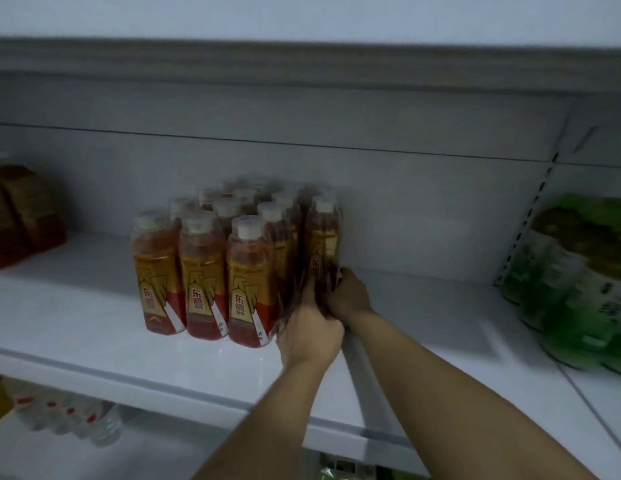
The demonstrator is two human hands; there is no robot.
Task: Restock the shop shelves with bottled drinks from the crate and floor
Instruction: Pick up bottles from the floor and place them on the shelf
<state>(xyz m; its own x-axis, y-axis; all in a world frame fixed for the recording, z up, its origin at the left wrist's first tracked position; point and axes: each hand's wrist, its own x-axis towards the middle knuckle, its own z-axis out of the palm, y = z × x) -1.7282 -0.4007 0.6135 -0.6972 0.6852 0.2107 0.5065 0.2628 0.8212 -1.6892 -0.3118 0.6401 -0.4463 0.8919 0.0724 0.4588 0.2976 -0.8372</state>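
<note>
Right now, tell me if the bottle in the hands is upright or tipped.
Upright: the bottle stands cap up beside the other bottles; left hand and right hand hold it low.

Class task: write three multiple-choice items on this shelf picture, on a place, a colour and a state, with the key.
1. The green packs lie where on the shelf? A left end B right end C middle
2. Caps on the orange-labelled bottles are: A white B blue C black
3. The hands are: A idle B both gripping bottles C holding a crate
Key: 1 B, they sit at the right edge; 2 A, caps show white; 3 B, left hand and right hand curl round bottles at the group's right side.
</note>
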